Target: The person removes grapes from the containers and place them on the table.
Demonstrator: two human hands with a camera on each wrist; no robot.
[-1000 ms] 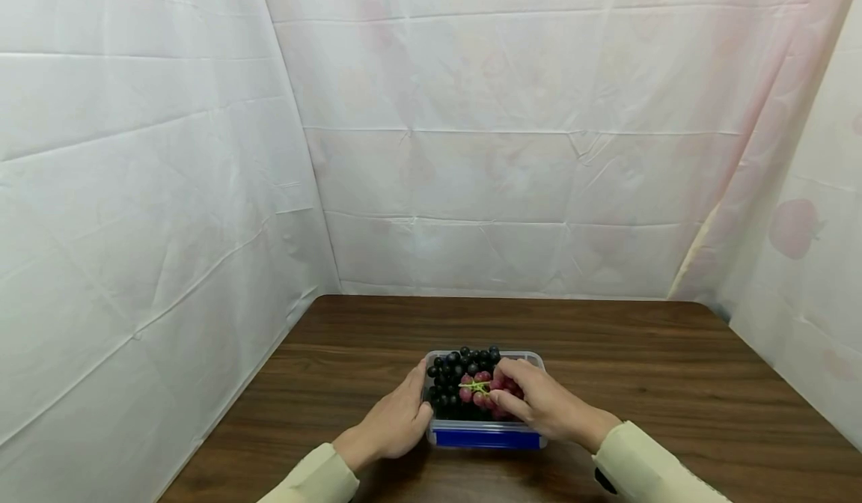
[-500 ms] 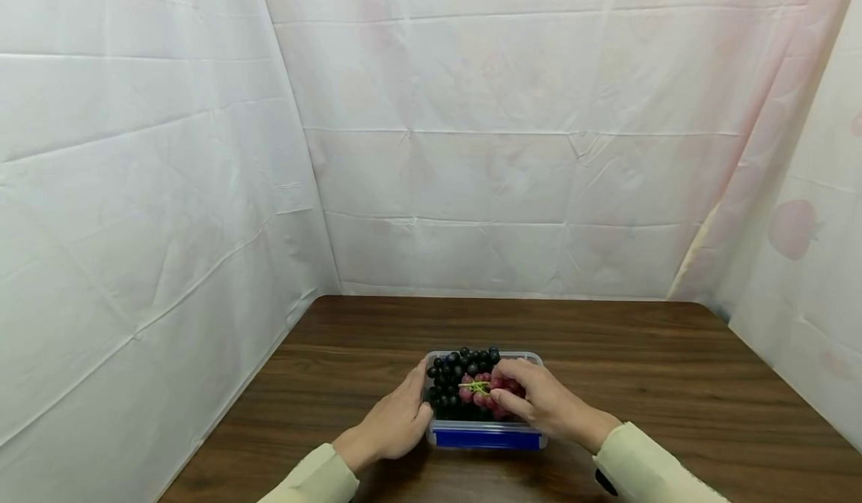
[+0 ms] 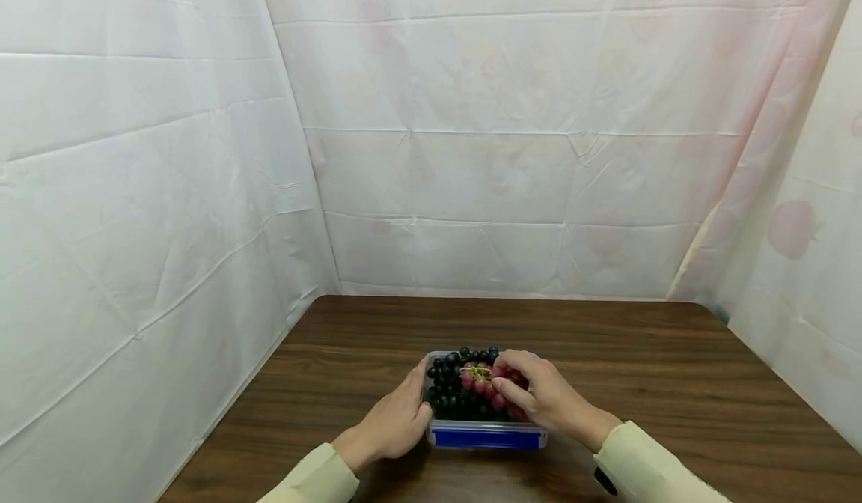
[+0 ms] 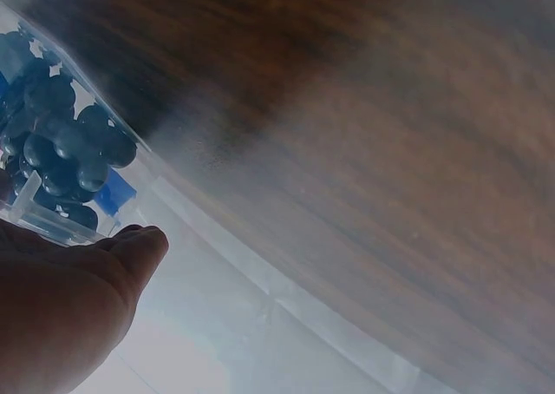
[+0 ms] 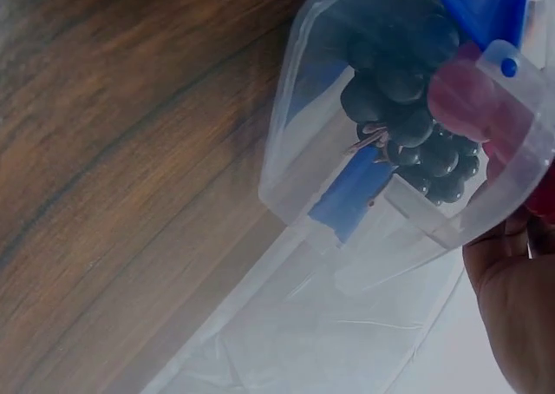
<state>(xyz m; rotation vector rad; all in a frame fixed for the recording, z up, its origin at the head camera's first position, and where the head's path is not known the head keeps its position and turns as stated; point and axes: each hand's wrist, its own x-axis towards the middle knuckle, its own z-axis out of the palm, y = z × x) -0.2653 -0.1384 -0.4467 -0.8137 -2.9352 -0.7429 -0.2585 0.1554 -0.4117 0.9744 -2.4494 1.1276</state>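
A clear plastic food container point(image 3: 488, 425) with a blue front latch stands on the table, filled with dark grapes point(image 3: 447, 378). Over them lies a bunch of red grapes point(image 3: 480, 385) with a green stem, toward the right side. My right hand point(image 3: 548, 397) reaches in from the right and pinches that bunch between thumb and fingers, covering part of it. Along the container's left wall, my left hand point(image 3: 396, 419) rests with its fingers extended. In the left wrist view the fingertips point(image 4: 143, 248) touch the box's edge. Red grapes point(image 5: 468, 99) show through the wall in the right wrist view.
The brown wood-grain table point(image 3: 323, 376) extends behind and to both sides of the container. A white creased sheet point(image 3: 505, 174) hangs at the back, with more sheeting at left and right.
My right hand has risen slightly, and the red bunch has shifted up and to the right with it, showing more grapes toward the front. The left hand and the container stay put.
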